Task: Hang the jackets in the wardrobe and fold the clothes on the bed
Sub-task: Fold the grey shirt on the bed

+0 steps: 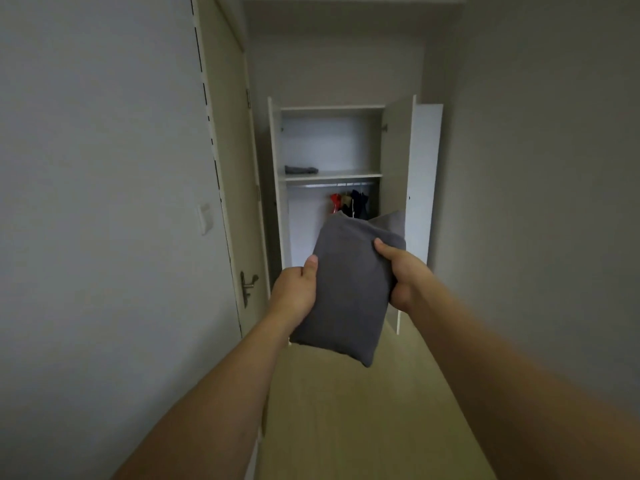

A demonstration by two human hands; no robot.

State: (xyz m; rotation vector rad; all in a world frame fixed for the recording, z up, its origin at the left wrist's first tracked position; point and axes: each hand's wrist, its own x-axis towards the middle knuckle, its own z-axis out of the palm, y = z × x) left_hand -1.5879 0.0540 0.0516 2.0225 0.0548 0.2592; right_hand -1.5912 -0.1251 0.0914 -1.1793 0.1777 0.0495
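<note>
Both hands, left hand (298, 292) and right hand (403, 271), grip the folded grey cloth bundle (349, 289), held in the air in front of the far open white wardrobe (398, 161). Step, as judged: stowing folded clothes. Next calls for reaching its white shelf (346, 175), beside the folded grey garment (300, 170).

Folded garment (349, 289) in the grip: plain dark grey, no pattern, a paler grey flap at its far corner

Beyond the grip, wardrobe (427, 174): white panels and doors, pale blue-white inside. On the wardrobe's shelf (341, 175), above the grip, a second folded piece (300, 170), same dark grey

Hanging just above the held bundle, jackets (349, 204): one red, one tan-brown, one navy to black. Solid colours as far as can be told; too small for any pattern

Left of the grip, door (230, 188): beige, handle (248, 285) silver metal. Wall switch (204, 218) white

Walls (104, 168) on both sides: flat grey-white

Below the grip, floor (363, 417): pale yellowish wood tone, faint grain
</note>
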